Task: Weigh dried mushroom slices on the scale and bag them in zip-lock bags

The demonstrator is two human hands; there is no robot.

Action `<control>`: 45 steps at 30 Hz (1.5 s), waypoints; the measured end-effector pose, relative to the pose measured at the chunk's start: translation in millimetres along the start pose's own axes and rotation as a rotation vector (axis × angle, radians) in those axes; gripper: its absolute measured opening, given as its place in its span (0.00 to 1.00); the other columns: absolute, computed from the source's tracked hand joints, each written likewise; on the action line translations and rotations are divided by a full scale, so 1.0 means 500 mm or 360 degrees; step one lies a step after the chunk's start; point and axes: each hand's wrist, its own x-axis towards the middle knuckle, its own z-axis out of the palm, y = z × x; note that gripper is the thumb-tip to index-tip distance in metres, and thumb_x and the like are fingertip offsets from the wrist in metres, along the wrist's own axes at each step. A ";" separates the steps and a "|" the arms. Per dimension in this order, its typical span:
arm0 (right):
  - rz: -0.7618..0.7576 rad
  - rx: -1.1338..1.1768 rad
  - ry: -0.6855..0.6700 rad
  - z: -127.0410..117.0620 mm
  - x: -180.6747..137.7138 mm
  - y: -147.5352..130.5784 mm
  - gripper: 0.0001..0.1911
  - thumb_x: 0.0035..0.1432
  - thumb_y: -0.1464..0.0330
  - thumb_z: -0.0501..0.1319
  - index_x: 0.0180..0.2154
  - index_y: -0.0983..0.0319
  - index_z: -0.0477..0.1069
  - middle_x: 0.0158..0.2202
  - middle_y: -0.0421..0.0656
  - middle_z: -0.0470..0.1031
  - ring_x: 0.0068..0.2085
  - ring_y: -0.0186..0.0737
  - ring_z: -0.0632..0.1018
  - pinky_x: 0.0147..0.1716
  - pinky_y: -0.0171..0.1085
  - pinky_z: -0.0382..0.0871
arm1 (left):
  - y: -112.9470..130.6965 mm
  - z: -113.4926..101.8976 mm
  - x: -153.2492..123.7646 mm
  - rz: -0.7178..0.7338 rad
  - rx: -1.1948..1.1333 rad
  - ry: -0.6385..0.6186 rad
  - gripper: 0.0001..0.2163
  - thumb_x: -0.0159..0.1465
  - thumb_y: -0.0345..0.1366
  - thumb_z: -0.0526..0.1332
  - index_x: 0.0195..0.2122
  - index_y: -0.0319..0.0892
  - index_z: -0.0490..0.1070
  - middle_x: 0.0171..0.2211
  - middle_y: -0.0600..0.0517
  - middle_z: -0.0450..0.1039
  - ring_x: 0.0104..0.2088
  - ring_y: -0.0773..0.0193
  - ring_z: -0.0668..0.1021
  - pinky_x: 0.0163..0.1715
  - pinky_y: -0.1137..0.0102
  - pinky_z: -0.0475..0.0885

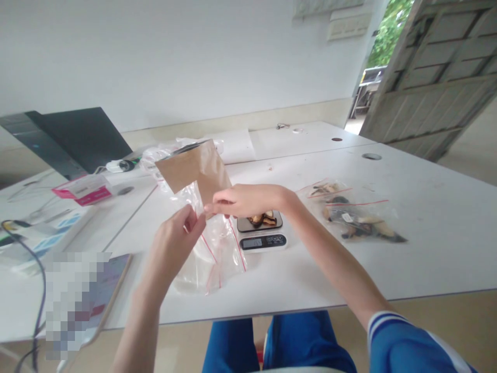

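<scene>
Clear zip-lock bags with red seal lines lie at the front of the table, the upper one raised in my hands. My left hand pinches the edge of this zip-lock bag. Its other side is between the fingers of my right hand, which reaches across from the right. Behind and below my right hand stands a small digital scale with a lit display. Brown dried mushroom slices rest on its pan, partly hidden by the hand. A brown paper bag is just behind both hands.
Filled zip-lock bags lie to the right. At the left are a tablet, a pink box, cables and a black device. Cable holes open in the tabletop; its front edge runs above my knees.
</scene>
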 end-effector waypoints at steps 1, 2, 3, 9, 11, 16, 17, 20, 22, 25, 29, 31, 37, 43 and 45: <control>-0.0064 0.0094 0.0012 0.005 0.007 0.001 0.19 0.61 0.54 0.48 0.31 0.62 0.63 0.28 0.41 0.69 0.28 0.33 0.69 0.26 0.32 0.58 | 0.009 0.005 -0.002 0.0047 -0.0133 0.0051 0.10 0.58 0.39 0.54 0.22 0.44 0.55 0.19 0.58 0.60 0.20 0.69 0.65 0.21 0.73 0.60; -0.0120 0.0179 0.0034 0.009 0.012 0.003 0.19 0.61 0.53 0.49 0.31 0.62 0.63 0.28 0.40 0.69 0.29 0.33 0.69 0.27 0.32 0.59 | 0.019 0.010 -0.004 0.0087 -0.0241 0.0105 0.09 0.58 0.38 0.54 0.23 0.44 0.56 0.20 0.58 0.62 0.22 0.68 0.67 0.22 0.74 0.61; -0.0171 0.0246 0.0063 0.011 0.015 0.004 0.19 0.60 0.53 0.50 0.32 0.62 0.63 0.28 0.40 0.69 0.29 0.33 0.70 0.27 0.31 0.60 | 0.028 0.014 -0.005 0.0119 -0.0318 0.0162 0.08 0.58 0.37 0.54 0.24 0.44 0.57 0.22 0.57 0.63 0.23 0.68 0.69 0.22 0.74 0.63; -0.0428 0.0510 0.0134 -0.004 0.002 0.007 0.14 0.62 0.58 0.52 0.32 0.63 0.63 0.29 0.38 0.67 0.30 0.30 0.69 0.30 0.31 0.63 | 0.042 0.021 -0.013 0.0477 -0.0502 0.0326 0.06 0.61 0.38 0.56 0.30 0.43 0.62 0.31 0.53 0.64 0.34 0.66 0.71 0.34 0.71 0.69; -0.0495 0.0559 0.0133 -0.010 -0.004 0.009 0.12 0.63 0.61 0.51 0.32 0.63 0.62 0.28 0.38 0.66 0.30 0.30 0.69 0.31 0.31 0.63 | 0.035 0.028 -0.013 0.0572 -0.0689 0.0354 0.05 0.63 0.39 0.54 0.35 0.43 0.63 0.38 0.50 0.65 0.41 0.63 0.71 0.41 0.68 0.69; -0.0561 0.0615 0.0163 -0.012 -0.001 0.019 0.11 0.64 0.64 0.51 0.31 0.63 0.62 0.28 0.37 0.65 0.30 0.29 0.69 0.32 0.31 0.63 | 0.030 0.068 0.002 0.0525 -0.1164 0.0509 0.20 0.60 0.38 0.59 0.53 0.48 0.58 0.54 0.47 0.60 0.47 0.62 0.72 0.43 0.66 0.70; -0.0559 0.0619 0.0180 -0.010 0.002 0.020 0.10 0.64 0.65 0.51 0.31 0.62 0.62 0.28 0.37 0.65 0.30 0.29 0.69 0.32 0.31 0.63 | 0.033 0.077 0.007 0.0480 -0.1217 0.0499 0.21 0.60 0.39 0.59 0.54 0.47 0.59 0.53 0.46 0.62 0.46 0.62 0.72 0.42 0.67 0.70; -0.0571 0.0602 0.0214 -0.006 0.010 0.026 0.10 0.64 0.66 0.51 0.31 0.62 0.61 0.29 0.37 0.65 0.31 0.29 0.68 0.32 0.32 0.63 | 0.045 0.098 0.015 0.0321 -0.1358 0.0580 0.16 0.60 0.40 0.59 0.50 0.45 0.65 0.46 0.48 0.70 0.42 0.64 0.74 0.40 0.69 0.70; -0.0593 0.0583 0.0200 -0.007 0.013 0.033 0.10 0.63 0.66 0.52 0.30 0.62 0.62 0.29 0.38 0.65 0.31 0.29 0.68 0.33 0.32 0.63 | 0.052 0.103 0.016 0.0237 -0.1385 0.0686 0.14 0.58 0.39 0.62 0.45 0.44 0.68 0.42 0.50 0.72 0.39 0.65 0.75 0.37 0.71 0.70; -0.0577 0.0616 0.0213 -0.017 0.008 0.051 0.10 0.62 0.64 0.54 0.30 0.63 0.63 0.29 0.38 0.66 0.30 0.30 0.69 0.32 0.32 0.64 | 0.050 0.096 0.016 0.0142 -0.1416 0.0891 0.08 0.59 0.38 0.62 0.39 0.43 0.72 0.38 0.52 0.75 0.38 0.66 0.76 0.38 0.70 0.70; -0.0417 0.0632 0.0381 -0.044 -0.010 0.081 0.13 0.60 0.61 0.56 0.29 0.64 0.62 0.26 0.38 0.67 0.28 0.30 0.70 0.32 0.33 0.65 | 0.027 0.073 0.018 -0.0028 -0.1453 0.1204 0.06 0.60 0.38 0.60 0.35 0.43 0.73 0.36 0.51 0.76 0.37 0.65 0.76 0.37 0.69 0.69; -0.0355 0.0615 0.0427 -0.052 -0.018 0.087 0.14 0.58 0.60 0.57 0.29 0.64 0.63 0.26 0.38 0.68 0.28 0.30 0.70 0.32 0.33 0.65 | 0.015 0.064 0.017 -0.0048 -0.1400 0.1158 0.07 0.60 0.40 0.59 0.34 0.43 0.72 0.36 0.51 0.76 0.37 0.65 0.76 0.37 0.69 0.69; -0.0012 0.0375 0.0241 0.036 -0.036 0.064 0.18 0.64 0.57 0.47 0.36 0.64 0.67 0.35 0.45 0.73 0.35 0.37 0.74 0.37 0.37 0.68 | -0.019 0.047 0.010 -0.0049 -0.1131 0.1195 0.10 0.64 0.44 0.53 0.33 0.44 0.67 0.32 0.53 0.71 0.37 0.65 0.74 0.41 0.68 0.67; -0.0082 -0.0132 0.0138 0.246 -0.032 0.018 0.13 0.59 0.64 0.57 0.44 0.65 0.68 0.46 0.53 0.71 0.50 0.49 0.71 0.51 0.47 0.62 | -0.040 0.062 0.019 -0.0058 -0.0913 0.1362 0.13 0.67 0.46 0.45 0.39 0.43 0.62 0.40 0.49 0.68 0.44 0.63 0.71 0.49 0.65 0.63; -0.0106 -0.0096 0.0221 0.297 -0.011 -0.001 0.14 0.60 0.63 0.56 0.44 0.65 0.68 0.47 0.53 0.71 0.51 0.49 0.71 0.51 0.48 0.62 | -0.032 0.079 0.024 0.0015 -0.0961 0.1325 0.14 0.67 0.45 0.43 0.41 0.42 0.61 0.42 0.48 0.67 0.45 0.63 0.71 0.50 0.66 0.62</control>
